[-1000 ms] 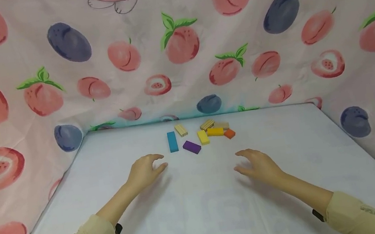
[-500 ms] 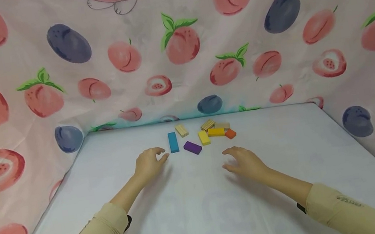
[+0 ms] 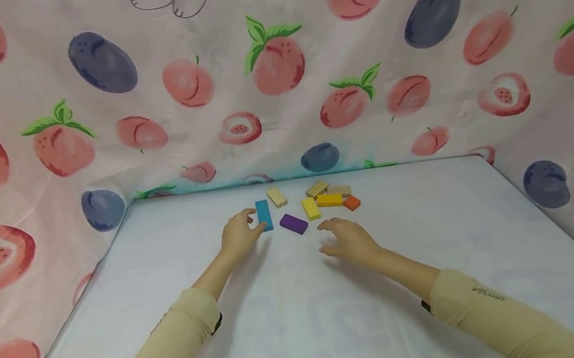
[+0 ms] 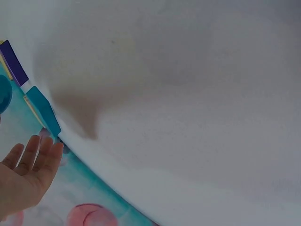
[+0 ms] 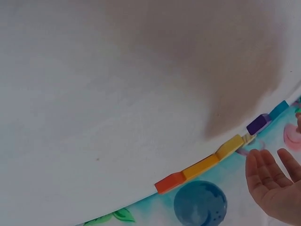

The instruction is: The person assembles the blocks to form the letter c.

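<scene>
My left hand (image 3: 240, 233) hovers at the left side of the blue block (image 3: 264, 215), thumb and forefinger parted, with the thumb tip overlapping the block's near end. In the left wrist view its fingers (image 4: 33, 155) are extended just below that block. My right hand (image 3: 350, 239) is over the table in front of the light yellow block (image 3: 311, 208), fingers spread and holding nothing. Between the two hands lies a purple block (image 3: 294, 224). A golden-yellow block (image 3: 330, 200) and an orange block (image 3: 352, 202) lie to the right of the light yellow one.
Behind the coloured blocks are a striped wooden block (image 3: 277, 197), another striped one (image 3: 317, 189) and a plain wooden block (image 3: 341, 191). They lie near the back edge of the white table (image 3: 298, 326). A fruit-printed curtain (image 3: 280, 130) rises behind and along the sides.
Both hands have moved forward and inward. The left has come up to the blue block; the right has shifted left toward the purple and light yellow blocks. The blocks have stayed put.
</scene>
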`<state>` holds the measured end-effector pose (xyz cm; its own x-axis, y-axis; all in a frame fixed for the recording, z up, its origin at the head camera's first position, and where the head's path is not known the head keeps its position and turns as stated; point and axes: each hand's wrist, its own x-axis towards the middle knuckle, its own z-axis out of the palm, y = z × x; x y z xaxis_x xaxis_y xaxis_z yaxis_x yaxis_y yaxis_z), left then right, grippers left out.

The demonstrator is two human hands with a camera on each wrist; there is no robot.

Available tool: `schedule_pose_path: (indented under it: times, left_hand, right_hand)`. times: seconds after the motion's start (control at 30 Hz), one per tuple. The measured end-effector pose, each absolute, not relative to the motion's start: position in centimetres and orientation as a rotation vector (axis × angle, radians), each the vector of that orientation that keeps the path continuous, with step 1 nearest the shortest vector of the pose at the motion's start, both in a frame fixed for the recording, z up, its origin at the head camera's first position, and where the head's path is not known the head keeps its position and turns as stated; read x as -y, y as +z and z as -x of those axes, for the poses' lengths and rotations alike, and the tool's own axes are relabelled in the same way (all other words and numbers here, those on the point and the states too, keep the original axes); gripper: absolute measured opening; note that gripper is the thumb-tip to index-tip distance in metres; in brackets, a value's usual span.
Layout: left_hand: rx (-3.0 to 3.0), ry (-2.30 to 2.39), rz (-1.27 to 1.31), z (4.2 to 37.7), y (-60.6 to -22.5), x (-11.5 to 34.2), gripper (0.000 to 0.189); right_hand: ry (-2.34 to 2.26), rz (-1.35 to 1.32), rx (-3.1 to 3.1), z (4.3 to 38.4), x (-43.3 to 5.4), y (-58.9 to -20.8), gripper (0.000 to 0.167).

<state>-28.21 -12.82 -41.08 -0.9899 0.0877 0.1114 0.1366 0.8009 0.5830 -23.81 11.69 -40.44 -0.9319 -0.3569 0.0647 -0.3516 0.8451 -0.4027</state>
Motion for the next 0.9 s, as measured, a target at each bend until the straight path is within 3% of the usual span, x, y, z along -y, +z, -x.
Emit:
schedule_pose_path:
  times: [0.43, 0.9]
  left_hand:
    - [2.886, -1.074, -0.11, 31.0, -41.6, 11.1, 0.045]
    - [3.009, -0.997, -0.263, 33.3, -40.8, 10.5, 0.058]
  right_hand:
    - [-0.785, 0.518, -2.997, 26.1, -9.5, -41.1, 0.045]
    - [-0.726, 0.439, -3.025, 28.2, -7.4, -41.9, 0.04]
